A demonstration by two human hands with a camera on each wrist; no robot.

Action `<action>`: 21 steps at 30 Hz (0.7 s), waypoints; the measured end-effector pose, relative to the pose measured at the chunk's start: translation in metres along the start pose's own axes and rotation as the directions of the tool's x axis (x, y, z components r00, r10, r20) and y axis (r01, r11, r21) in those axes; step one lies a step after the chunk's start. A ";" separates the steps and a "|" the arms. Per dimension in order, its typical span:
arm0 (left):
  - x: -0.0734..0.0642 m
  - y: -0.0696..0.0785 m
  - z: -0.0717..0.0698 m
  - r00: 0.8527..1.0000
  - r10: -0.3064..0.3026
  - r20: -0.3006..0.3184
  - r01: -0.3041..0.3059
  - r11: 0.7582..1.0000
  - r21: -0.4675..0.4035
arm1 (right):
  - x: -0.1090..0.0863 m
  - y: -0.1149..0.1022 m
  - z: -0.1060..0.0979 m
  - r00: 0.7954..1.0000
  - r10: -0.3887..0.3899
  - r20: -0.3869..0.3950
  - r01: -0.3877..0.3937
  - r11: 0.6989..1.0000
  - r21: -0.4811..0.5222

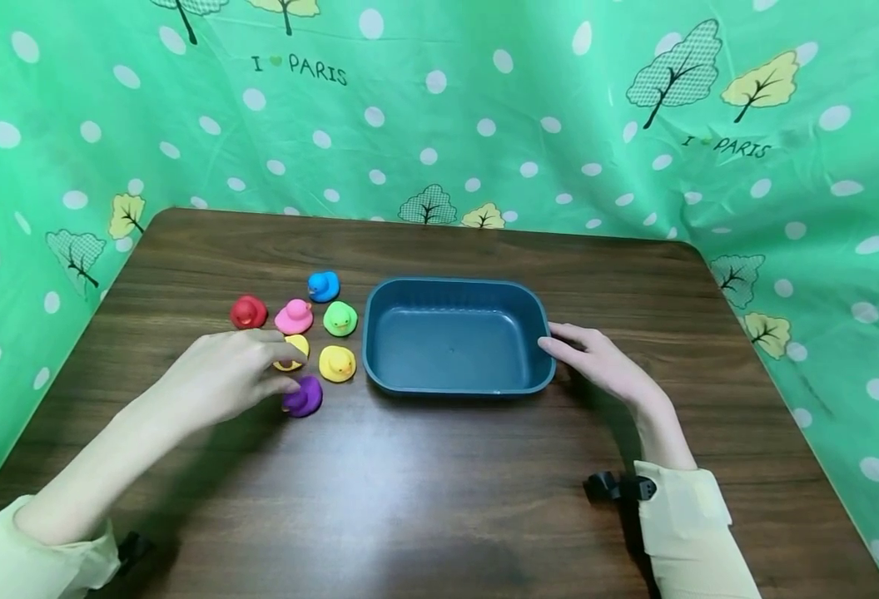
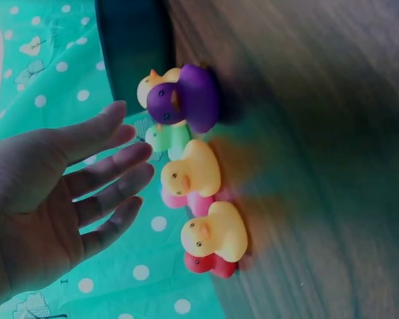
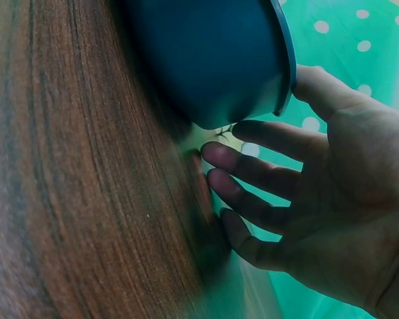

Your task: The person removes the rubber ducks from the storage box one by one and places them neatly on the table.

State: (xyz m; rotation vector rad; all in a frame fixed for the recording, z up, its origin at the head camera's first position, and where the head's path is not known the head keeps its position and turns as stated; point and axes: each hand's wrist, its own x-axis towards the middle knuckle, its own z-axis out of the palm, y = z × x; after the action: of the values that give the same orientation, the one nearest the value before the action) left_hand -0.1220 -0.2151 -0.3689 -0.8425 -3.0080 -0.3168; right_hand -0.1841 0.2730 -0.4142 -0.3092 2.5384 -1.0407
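My left hand (image 1: 233, 374) is over a group of small toy ducks at the left, fingers loosely extended and holding nothing. Closest to its fingertips are a purple duck (image 1: 305, 398) and a yellow duck (image 1: 295, 353), which the fingers partly hide. The left wrist view shows a gap between that hand (image 2: 60, 193) and the purple duck (image 2: 186, 100). My right hand (image 1: 597, 358) holds the right end of a dark blue rectangular tub (image 1: 450, 393), thumb over the rim and index finger against the outside. Its other fingers (image 3: 253, 203) are spread below the tub.
Also in the group are red (image 1: 248, 312), pink (image 1: 295, 317), blue (image 1: 324, 286), green (image 1: 340, 319) and yellow (image 1: 337, 363) ducks, left of the tub. All stand on a dark wooden table (image 1: 439, 499). A green dotted cloth (image 1: 439, 125) hangs behind and around the table.
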 end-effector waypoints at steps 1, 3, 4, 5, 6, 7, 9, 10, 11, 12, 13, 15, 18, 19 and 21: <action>0.001 -0.001 -0.001 1.000 -0.004 -0.014 0.004 1.000 0.001 | 0.000 0.000 0.000 1.000 -0.004 -0.002 0.004 1.000 0.002; 0.002 -0.005 -0.004 0.999 -0.035 -0.023 0.035 0.999 -0.008 | 0.000 0.000 0.000 1.000 -0.006 -0.004 0.006 1.000 0.004; 0.003 -0.007 -0.005 0.999 -0.048 -0.024 0.048 0.999 -0.014 | 0.000 0.000 0.001 1.000 -0.006 -0.005 0.006 1.000 0.005; 0.004 -0.010 -0.007 0.998 -0.064 -0.022 0.064 0.998 -0.022 | 0.000 0.001 0.001 1.000 -0.007 -0.006 0.007 1.000 0.004; 0.005 -0.013 -0.008 0.997 -0.080 -0.020 0.079 0.996 -0.029 | 0.000 0.001 0.001 1.000 -0.005 -0.008 0.005 1.000 0.003; 0.005 -0.016 -0.010 0.996 -0.092 -0.023 0.091 0.995 -0.035 | 0.000 0.000 0.001 1.000 -0.006 -0.011 0.006 1.000 0.002; 0.007 -0.023 -0.013 0.994 -0.102 -0.049 0.100 0.994 -0.036 | -0.001 -0.001 0.001 1.000 -0.009 -0.016 0.009 1.000 0.005; 0.007 -0.027 -0.014 0.992 -0.104 -0.069 0.101 0.994 -0.034 | -0.002 -0.001 0.000 1.000 -0.008 -0.020 0.008 1.000 0.009; 0.007 -0.031 -0.015 0.990 -0.106 -0.088 0.104 0.994 -0.033 | -0.002 -0.001 0.000 1.000 -0.011 -0.023 0.011 1.000 0.015; 0.006 -0.035 -0.016 0.988 -0.108 -0.110 0.105 0.994 -0.032 | -0.002 -0.002 0.000 1.000 -0.012 -0.027 0.013 1.000 0.020; 0.005 -0.039 -0.016 0.986 -0.109 -0.128 0.106 0.994 -0.029 | -0.002 -0.001 0.000 1.000 -0.015 -0.027 0.016 1.000 0.025; 0.003 -0.045 -0.016 0.981 -0.127 -0.149 0.124 0.992 -0.034 | -0.002 -0.001 0.000 1.000 -0.013 -0.027 0.014 1.000 0.026; -0.001 -0.053 -0.016 0.973 -0.164 -0.161 0.158 0.986 -0.046 | -0.003 0.001 0.001 0.999 -0.015 -0.029 0.016 1.000 0.026; -0.003 -0.056 -0.017 0.970 -0.176 -0.167 0.170 0.984 -0.049 | -0.003 0.001 0.001 0.999 -0.019 -0.028 0.019 0.999 0.027; -0.005 -0.062 -0.018 0.964 -0.196 -0.181 0.189 0.980 -0.056 | -0.004 0.002 0.002 0.999 -0.024 -0.029 0.025 0.999 0.027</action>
State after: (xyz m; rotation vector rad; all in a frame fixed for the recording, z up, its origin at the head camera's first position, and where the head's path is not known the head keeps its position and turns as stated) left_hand -0.1505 -0.2725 -0.3639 -0.4895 -2.9189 -0.4297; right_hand -0.1796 0.2746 -0.4153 -0.3204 2.5491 -1.0957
